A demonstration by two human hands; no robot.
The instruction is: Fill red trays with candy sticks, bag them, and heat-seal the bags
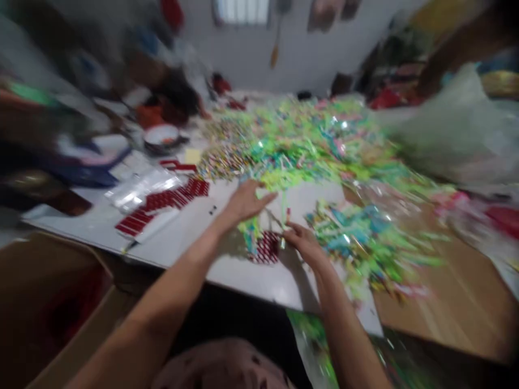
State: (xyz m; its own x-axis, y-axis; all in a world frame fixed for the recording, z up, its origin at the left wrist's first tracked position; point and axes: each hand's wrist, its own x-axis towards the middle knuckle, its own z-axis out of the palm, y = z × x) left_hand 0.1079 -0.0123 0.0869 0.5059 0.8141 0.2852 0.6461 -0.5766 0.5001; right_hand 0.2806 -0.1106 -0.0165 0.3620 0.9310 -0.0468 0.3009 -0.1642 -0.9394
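My left hand (248, 201) reaches over the white table with thumb and fingers apart, beside the near edge of a large heap of bright green and multicoloured strips (300, 146). I see nothing held in it. My right hand (304, 242) is pinched at the fingertips on a thin pale-green strip (284, 208), which stands up from the fingers and has a small red bit near it. Under and between the hands lies a dark red piece with white marks (265, 248), with blue-green strips (250, 237) at its left. Motion blur hides the finer detail.
Red cards (162, 205) and clear plastic packets (140, 186) lie on the left of the table (194, 237). Small gold-coloured pieces (225, 159) are heaped behind. Another strip pile (360, 232) sits at right by cardboard (454, 270). Other people's arms (458, 43) show at the edges.
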